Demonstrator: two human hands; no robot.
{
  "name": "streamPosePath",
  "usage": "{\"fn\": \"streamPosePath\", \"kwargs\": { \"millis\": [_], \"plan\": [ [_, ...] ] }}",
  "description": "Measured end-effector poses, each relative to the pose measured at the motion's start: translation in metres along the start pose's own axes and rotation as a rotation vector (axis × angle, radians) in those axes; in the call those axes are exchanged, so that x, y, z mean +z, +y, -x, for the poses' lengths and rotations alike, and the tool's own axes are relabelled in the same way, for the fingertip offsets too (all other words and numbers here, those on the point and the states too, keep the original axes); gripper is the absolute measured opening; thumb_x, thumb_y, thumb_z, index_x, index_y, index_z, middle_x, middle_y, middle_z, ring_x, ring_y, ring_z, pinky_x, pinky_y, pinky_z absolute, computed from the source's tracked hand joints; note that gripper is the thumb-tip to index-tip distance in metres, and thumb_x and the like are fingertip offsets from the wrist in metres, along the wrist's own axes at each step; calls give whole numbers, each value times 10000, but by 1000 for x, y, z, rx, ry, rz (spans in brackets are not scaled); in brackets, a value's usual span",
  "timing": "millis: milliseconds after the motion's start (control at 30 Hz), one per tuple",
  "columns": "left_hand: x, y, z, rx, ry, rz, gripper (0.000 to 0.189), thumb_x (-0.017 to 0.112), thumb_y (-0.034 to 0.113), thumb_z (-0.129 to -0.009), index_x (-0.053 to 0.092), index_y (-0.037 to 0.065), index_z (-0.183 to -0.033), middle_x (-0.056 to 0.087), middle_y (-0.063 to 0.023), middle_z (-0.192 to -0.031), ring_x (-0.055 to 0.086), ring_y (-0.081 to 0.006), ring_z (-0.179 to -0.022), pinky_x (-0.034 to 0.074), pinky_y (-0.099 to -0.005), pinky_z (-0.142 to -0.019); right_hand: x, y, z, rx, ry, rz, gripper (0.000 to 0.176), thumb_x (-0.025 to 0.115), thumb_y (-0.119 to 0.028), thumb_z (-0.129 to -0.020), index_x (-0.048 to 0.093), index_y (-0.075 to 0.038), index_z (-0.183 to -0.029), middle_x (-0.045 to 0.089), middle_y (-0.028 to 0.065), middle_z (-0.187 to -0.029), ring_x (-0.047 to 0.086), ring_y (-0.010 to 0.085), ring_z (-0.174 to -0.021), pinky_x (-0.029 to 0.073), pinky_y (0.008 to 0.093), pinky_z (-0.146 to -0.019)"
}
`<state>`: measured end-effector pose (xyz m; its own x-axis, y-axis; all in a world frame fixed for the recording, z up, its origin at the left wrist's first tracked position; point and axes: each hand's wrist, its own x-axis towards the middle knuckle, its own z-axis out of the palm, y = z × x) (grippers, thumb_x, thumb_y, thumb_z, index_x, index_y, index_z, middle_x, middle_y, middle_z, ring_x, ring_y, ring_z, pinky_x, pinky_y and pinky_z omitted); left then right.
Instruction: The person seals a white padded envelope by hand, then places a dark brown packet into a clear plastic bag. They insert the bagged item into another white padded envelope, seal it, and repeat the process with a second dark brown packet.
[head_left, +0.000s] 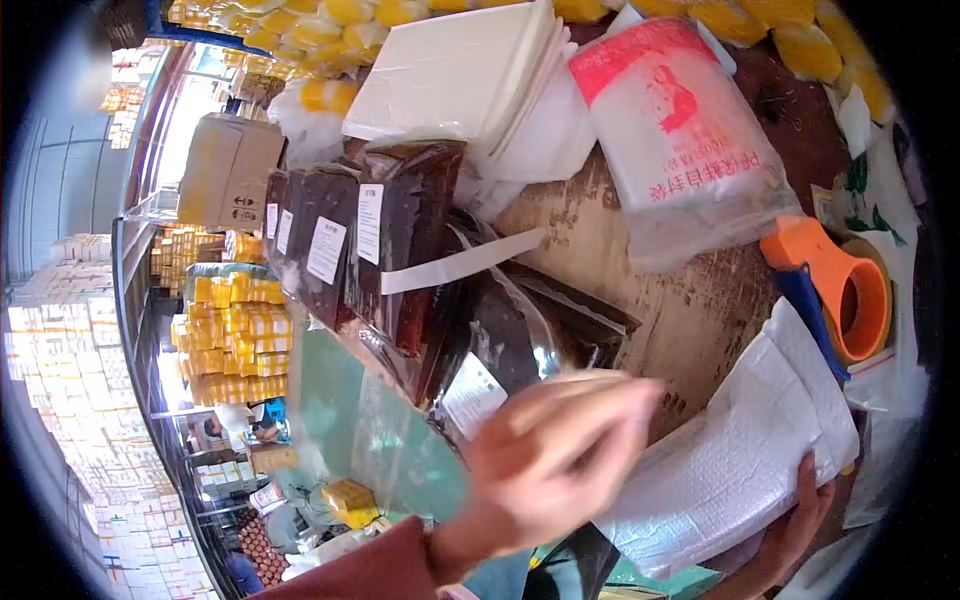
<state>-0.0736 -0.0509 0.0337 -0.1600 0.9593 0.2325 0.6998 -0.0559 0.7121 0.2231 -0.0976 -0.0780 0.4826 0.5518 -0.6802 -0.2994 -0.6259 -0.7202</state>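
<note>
My left hand, in a maroon sleeve, is raised at the centre, blurred, its thumb and fingers brought together. I cannot make out anything between them. Behind it lies a dark, clear-wrapped packet with a white label. Down at the lower right, my right hand grips the edge of a silvery-white padded bag; part of that hand is hidden. Several dark labelled packets stand in a row at the left of the table. A white strip stretches across them.
A red-and-clear pack of zip bags and a stack of cream sheets lie on the wooden table. An orange tape dispenser is at the right. Beyond are a cardboard box and piled yellow packages.
</note>
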Motion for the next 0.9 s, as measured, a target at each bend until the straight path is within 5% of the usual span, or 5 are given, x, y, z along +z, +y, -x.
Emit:
{"fn": "streamPosePath", "kwargs": {
  "millis": [167, 367, 500, 700, 900],
  "plan": [
    [-86, -35, -39, 82, 181, -653, 290, 819, 64, -672, 725, 76, -946, 646, -58, -954, 571, -258, -896, 459, -383, -829, -10, 7, -8, -23, -14, 3, 622, 769, -230, -821, 483, 42, -1302, 568, 183, -1251, 554, 270, -1122, 444, 402, -978],
    [-95, -61, -88, 171, -179, -853, 292, 870, 198, -599, 759, 111, -854, 485, -86, -1019, 473, -275, -987, 416, -374, -872, 0, -5, 3, -3, -57, -50, 564, 753, -169, -830, 496, 26, -1292, 601, 163, -1203, 591, 257, -1060, 473, 374, -945],
    [-101, -66, -89, 228, -209, -774, 203, 849, 152, -643, 756, 81, -809, 529, -66, -883, 511, -257, -928, 441, -360, -801, -6, 3, -6, -67, -77, -84, 522, 743, -157, -837, 521, 15, -1277, 615, 159, -1182, 602, 252, -1043, 478, 362, -937],
    [-108, -54, -80, -418, -244, -66, 177, 647, 180, -935, 703, 22, -993, 632, -10, -746, 536, -95, -599, 429, -234, -553, 15, -12, 15, -54, 20, -99, 497, 759, -76, -787, 556, 34, -1227, 634, 166, -1152, 625, 261, -1000, 513, 387, -899],
    [-106, -91, -81, -500, -9, 125, 319, 515, 357, -998, 632, 74, -1087, 614, 24, -792, 463, -23, -555, 278, -157, -440, 24, -19, 25, 0, -59, -149, 238, 803, -47, -755, 705, -23, -970, 715, 56, -922, 657, 138, -794, 511, 280, -745]
  ]
}}
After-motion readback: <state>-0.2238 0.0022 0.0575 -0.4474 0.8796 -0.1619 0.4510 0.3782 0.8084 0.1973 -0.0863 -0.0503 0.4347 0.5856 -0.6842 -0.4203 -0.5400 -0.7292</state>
